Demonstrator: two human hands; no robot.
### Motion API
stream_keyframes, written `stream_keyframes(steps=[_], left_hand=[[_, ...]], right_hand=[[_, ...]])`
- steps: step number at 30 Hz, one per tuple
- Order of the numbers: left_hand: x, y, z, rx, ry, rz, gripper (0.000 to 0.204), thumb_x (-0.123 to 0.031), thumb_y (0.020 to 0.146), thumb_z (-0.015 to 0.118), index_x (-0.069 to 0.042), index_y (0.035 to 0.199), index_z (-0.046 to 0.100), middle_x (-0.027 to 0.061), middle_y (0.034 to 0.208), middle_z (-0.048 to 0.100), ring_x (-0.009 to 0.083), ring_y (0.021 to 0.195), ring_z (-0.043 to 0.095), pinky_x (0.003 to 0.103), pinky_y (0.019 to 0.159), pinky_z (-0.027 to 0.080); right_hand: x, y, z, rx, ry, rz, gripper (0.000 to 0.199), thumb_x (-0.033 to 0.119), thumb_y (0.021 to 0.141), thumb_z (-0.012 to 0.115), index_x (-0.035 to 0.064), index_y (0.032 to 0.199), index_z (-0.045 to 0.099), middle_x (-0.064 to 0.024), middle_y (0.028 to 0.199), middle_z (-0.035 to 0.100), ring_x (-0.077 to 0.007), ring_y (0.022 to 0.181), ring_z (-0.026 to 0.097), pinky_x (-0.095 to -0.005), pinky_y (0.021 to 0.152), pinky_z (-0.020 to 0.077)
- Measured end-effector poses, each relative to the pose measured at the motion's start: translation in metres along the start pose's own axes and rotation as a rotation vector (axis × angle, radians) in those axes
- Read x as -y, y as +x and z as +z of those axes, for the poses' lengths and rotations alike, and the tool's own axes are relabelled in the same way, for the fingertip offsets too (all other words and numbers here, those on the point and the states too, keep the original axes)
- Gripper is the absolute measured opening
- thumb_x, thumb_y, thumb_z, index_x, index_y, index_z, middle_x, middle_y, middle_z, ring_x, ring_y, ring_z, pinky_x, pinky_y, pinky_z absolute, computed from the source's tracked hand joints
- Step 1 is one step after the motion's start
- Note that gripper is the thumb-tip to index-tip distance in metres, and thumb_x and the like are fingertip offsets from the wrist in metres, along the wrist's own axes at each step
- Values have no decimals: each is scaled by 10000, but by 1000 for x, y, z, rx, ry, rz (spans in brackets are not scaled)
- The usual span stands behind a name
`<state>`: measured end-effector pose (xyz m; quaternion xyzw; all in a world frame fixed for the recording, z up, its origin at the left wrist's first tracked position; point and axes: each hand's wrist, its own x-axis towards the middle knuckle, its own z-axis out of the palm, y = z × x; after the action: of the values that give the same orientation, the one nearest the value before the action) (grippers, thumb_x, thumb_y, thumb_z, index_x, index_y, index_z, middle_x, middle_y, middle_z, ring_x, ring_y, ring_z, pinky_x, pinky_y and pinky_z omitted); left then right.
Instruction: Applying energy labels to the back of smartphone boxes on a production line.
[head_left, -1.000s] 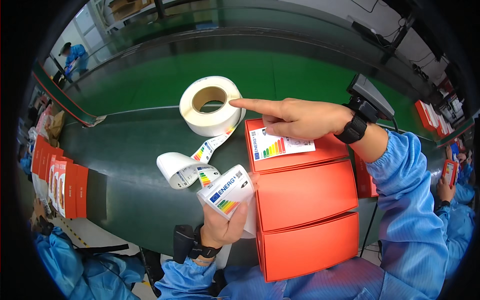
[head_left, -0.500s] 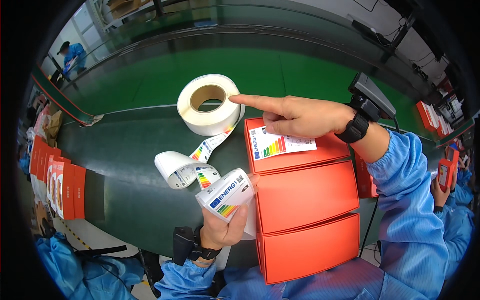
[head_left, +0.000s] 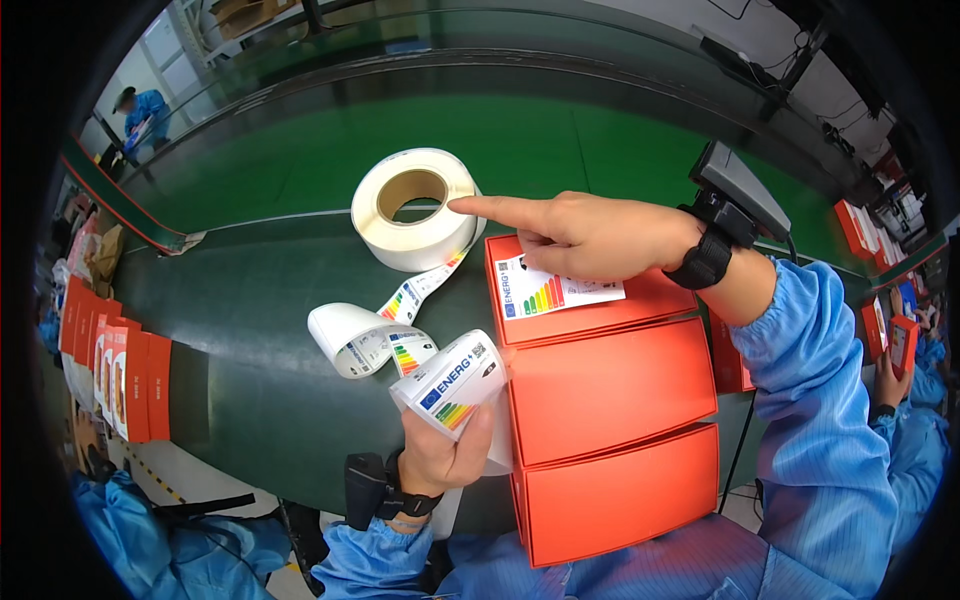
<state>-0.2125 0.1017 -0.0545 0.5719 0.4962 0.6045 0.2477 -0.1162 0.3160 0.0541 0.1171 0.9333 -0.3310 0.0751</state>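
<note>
A white roll of labels (head_left: 395, 225) with a brown cardboard core stands on the dark green work surface. From it a printed label strip (head_left: 411, 348) runs down in loops to my left hand (head_left: 447, 455). That hand is closed around the strip's near end, thumb on top, beside the boxes. My right hand (head_left: 580, 237) reaches over the farthest red box (head_left: 650, 290), index finger stretched out to the roll's right rim, other fingers bent. Under it a label (head_left: 547, 293) with coloured bars lies on the box lid; the hand covers part of it.
Two more red boxes (head_left: 612, 390) stand in a row towards me. Several red boxes (head_left: 147, 390) stand upright at the left edge. Beyond runs a green conveyor belt (head_left: 300, 150). Co-workers in blue stand far left and at the right, where a hand (head_left: 890, 385) holds a red box.
My right hand has shifted very slightly left, its fingertip a bit further over the roll's rim. My left hand keeps hold of the strip. At right, the co-worker's red box has turned.
</note>
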Motion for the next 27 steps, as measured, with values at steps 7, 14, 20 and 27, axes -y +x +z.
stream_keyframes(steps=[7,14,20,27], left_hand=[[-2,9,1,-106,225,159,277,-22,772,511,71,1020,592,194,926,634,322,793,622,366,732,469],[-7,10,3,-100,151,55,269,-51,788,508,72,1009,600,190,959,638,303,864,618,375,798,456],[-9,11,7,-111,163,44,246,-40,807,492,75,994,603,180,980,639,301,902,610,365,839,440],[-2,17,0,-31,334,97,284,-91,864,465,69,1082,553,155,1045,615,201,927,592,310,819,445]], right_hand=[[9,-7,17,-167,-851,-52,622,94,781,499,136,1373,314,-170,782,613,-246,611,619,-364,512,465],[-10,-19,36,-434,-880,-69,514,293,839,499,159,1325,395,-101,798,528,-227,628,563,-344,540,440],[-4,-31,36,-378,-773,-26,613,489,822,516,162,1325,389,-128,879,539,-265,747,571,-390,640,451],[-29,-31,42,-408,-731,248,774,671,769,449,153,1339,379,-181,1070,542,-341,967,516,-489,794,371]])
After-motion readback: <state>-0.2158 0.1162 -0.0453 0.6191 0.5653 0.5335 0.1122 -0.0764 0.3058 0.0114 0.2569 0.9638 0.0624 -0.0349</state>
